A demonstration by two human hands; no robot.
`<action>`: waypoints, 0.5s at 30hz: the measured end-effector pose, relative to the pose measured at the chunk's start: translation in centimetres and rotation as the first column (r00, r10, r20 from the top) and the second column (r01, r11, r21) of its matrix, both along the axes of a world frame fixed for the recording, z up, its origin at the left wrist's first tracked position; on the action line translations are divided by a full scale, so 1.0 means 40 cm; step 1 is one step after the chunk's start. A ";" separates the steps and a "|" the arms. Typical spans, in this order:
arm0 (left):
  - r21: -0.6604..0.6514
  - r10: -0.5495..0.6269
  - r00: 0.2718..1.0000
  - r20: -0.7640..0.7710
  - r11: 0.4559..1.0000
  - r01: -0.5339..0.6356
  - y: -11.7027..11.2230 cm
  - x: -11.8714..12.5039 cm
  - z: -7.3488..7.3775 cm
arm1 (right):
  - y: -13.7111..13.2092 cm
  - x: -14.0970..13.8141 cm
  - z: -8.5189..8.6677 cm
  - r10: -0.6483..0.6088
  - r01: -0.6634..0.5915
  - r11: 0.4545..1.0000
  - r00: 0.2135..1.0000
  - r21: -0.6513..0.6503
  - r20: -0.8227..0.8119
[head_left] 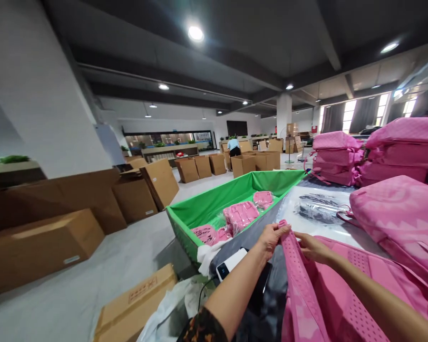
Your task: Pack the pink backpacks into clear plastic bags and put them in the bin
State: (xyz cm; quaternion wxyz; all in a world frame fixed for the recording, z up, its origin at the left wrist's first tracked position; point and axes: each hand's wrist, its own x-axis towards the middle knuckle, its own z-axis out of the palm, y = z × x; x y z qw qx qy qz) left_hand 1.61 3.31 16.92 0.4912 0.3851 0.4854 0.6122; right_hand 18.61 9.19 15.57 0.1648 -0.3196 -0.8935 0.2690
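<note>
A pink backpack (356,285) with dotted mesh panels lies on the table in front of me. My left hand (273,239) pinches the top end of its pink shoulder strap (296,270), lifting it upright. On the strap's other side, my right hand (312,247) has its fingers closed at the strap's edge, with the fingertips partly hidden. To the right rests another pink backpack (399,218). Beyond my hands lies a clear plastic bag (319,209) with black printing. Below my left forearm are a white device with a small display (231,263) and a cable.
A green-lined bin (189,213) beside the table holds several plastic-wrapped pink bags (240,216). Stacked pink backpacks (337,156) stand at the back right. Cardboard boxes (46,247) line the left floor, with a closed carton (139,301) nearby. Far off, a person (233,146) bends among open boxes.
</note>
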 end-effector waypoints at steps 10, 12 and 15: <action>0.219 -0.066 0.998 -0.003 0.974 0.065 -0.014 0.078 0.083 | -0.116 0.168 0.054 -0.133 0.138 0.985 0.990 0.101 -0.051; 0.201 -0.119 0.993 0.008 0.973 0.115 0.015 0.114 0.081 | -0.221 0.216 0.016 -0.061 0.059 0.998 0.996 -0.033 -0.064; 0.176 -0.200 0.980 0.015 0.965 0.194 0.053 0.182 0.071 | -0.384 0.266 -0.029 -0.030 -0.015 0.971 0.982 -0.237 -0.186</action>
